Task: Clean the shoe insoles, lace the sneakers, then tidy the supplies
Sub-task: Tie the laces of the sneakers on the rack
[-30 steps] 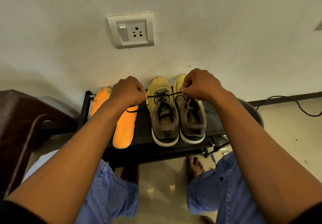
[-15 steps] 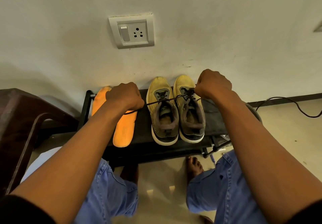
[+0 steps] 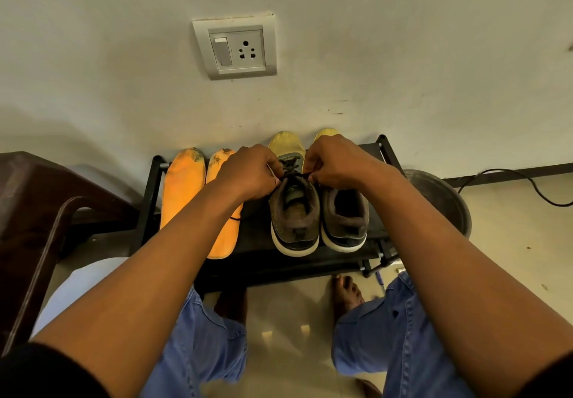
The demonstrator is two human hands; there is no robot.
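Observation:
Two yellow sneakers with dark collars stand side by side on a low black rack (image 3: 310, 266), toes to the wall. Over the left sneaker (image 3: 293, 211) my left hand (image 3: 248, 174) and my right hand (image 3: 336, 162) each pinch an end of its black lace (image 3: 294, 175), close together above the tongue. The right sneaker (image 3: 344, 214) is partly hidden by my right hand. Two orange insoles lie on the rack at the left: one insole (image 3: 181, 185) is in full view, the other insole (image 3: 223, 239) is crossed by my left forearm.
A dark brown plastic chair (image 3: 34, 211) stands at the left. A grey round basin (image 3: 440, 199) sits right of the rack, with a black cable (image 3: 527, 180) on the floor beyond. A wall socket (image 3: 235, 47) is above. My knees and bare feet are below the rack.
Both hands have come together from a wide pull on the lace to the middle of the left sneaker. The second insole now shows beside the first.

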